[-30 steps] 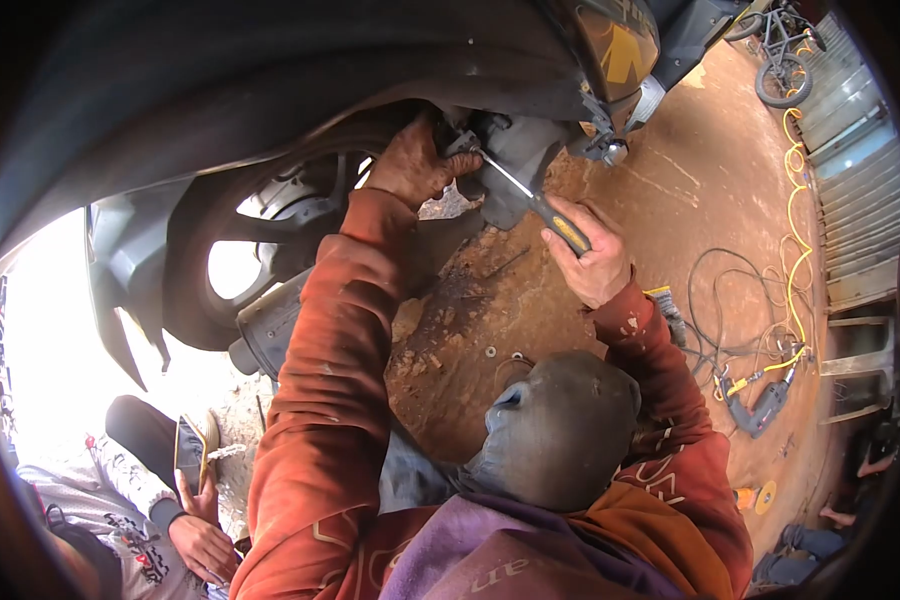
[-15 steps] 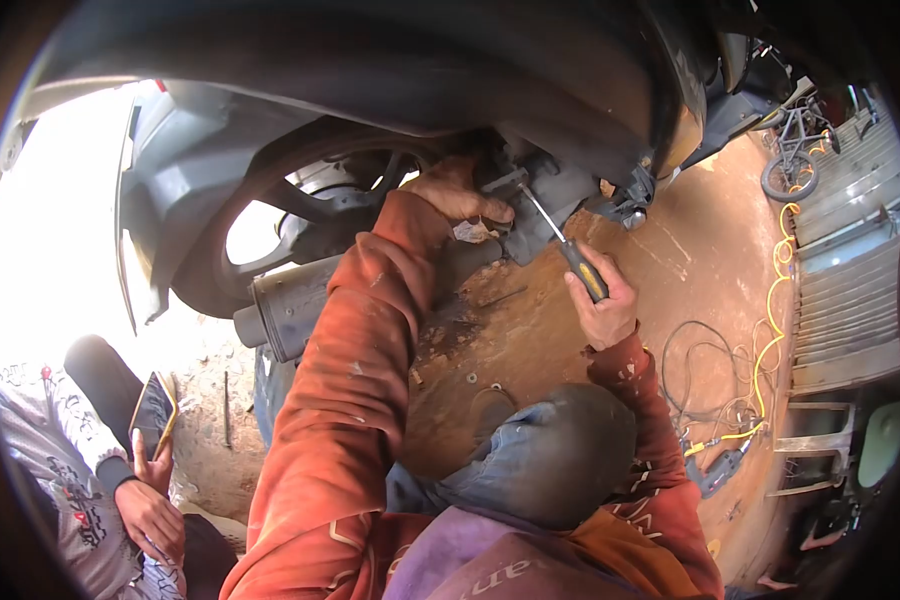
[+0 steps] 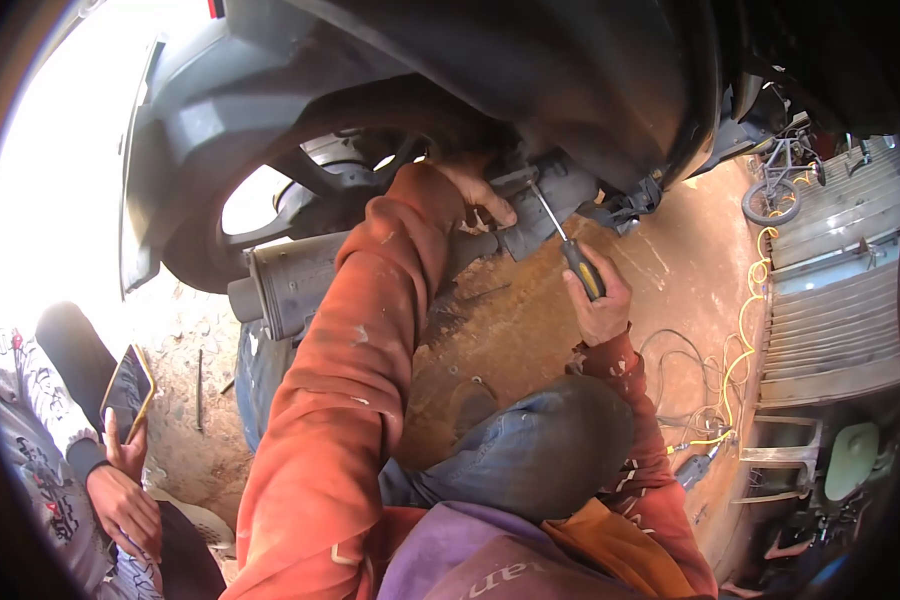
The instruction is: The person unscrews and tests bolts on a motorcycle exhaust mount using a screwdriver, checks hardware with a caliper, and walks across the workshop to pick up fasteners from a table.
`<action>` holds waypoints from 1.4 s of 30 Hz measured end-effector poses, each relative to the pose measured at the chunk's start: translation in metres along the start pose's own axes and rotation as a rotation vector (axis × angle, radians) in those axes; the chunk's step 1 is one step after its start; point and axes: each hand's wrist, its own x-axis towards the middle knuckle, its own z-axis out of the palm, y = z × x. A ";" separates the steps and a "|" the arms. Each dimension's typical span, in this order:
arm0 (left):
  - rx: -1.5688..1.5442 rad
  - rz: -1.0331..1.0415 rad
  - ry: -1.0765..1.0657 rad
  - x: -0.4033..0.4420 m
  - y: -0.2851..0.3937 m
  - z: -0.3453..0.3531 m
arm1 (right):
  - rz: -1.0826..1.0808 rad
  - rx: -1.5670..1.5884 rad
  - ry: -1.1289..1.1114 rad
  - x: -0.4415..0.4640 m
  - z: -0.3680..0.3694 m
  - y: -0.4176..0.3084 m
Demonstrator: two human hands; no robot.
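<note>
My right hand (image 3: 604,305) is closed around the black and yellow handle of a screwdriver (image 3: 584,268). Its metal shaft points up and left, with the tip at a grey metal part (image 3: 548,190) under the vehicle's dark body (image 3: 530,90). My left hand (image 3: 485,200) reaches in beside that part, close to the wheel (image 3: 310,185). Its thumb is bent and most fingers are hidden behind the hand and the shadowed parts, so what it grips does not show. Below my left forearm lies the cylindrical muffler (image 3: 290,290).
At the lower left, another person's hands (image 3: 125,500) are beside a phone (image 3: 128,390). A yellow coiled hose (image 3: 745,350) and dark cables run over the dirt floor (image 3: 670,250) on the right. Beyond stand a bicycle (image 3: 773,200), a corrugated metal sheet (image 3: 840,330) and a chair (image 3: 785,455).
The view has shifted, so the floor objects and the other person appear slightly further left and higher. Both my hands stay at the same parts, and the screwdriver keeps nearly the same angle.
</note>
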 end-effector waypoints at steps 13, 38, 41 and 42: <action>0.256 -0.086 0.184 -0.019 0.003 0.006 | -0.017 -0.034 0.008 -0.002 0.002 -0.002; 0.257 0.205 0.284 0.004 0.013 0.013 | 0.064 0.224 0.055 -0.012 0.010 0.010; 0.356 0.203 0.353 0.006 0.006 0.009 | 0.089 0.217 0.077 -0.012 0.009 0.012; 0.353 0.204 0.352 0.008 0.003 0.009 | 0.086 0.205 0.075 -0.011 0.008 0.012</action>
